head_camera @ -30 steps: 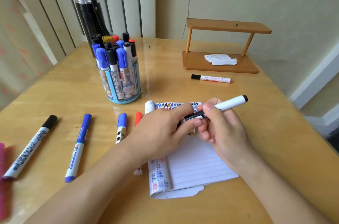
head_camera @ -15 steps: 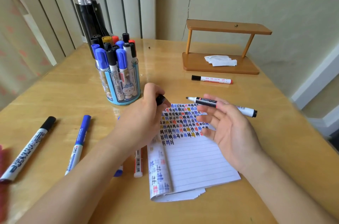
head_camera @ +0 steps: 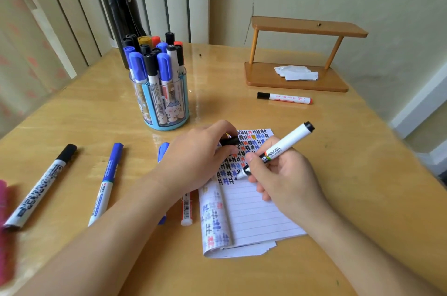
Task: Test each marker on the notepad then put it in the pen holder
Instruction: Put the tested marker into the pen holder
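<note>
Right hand [head_camera: 285, 174] grips the uncapped marker [head_camera: 280, 149], its tip on the notepad [head_camera: 254, 211]; left hand [head_camera: 198, 157] pinches the black cap [head_camera: 229, 141].

Holder [head_camera: 164, 106] packed full; bare table [head_camera: 229, 92] right of it, bottle [head_camera: 121, 12] behind, loose markers [head_camera: 106, 182] front-left, notepad [head_camera: 254, 213] in front.

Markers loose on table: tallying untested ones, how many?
5: black marker, blue marker leftmost; blue-capped marker, barcoded marker partly behind left arm; orange-ended marker by wooden stand. Others possibly hidden.
</note>
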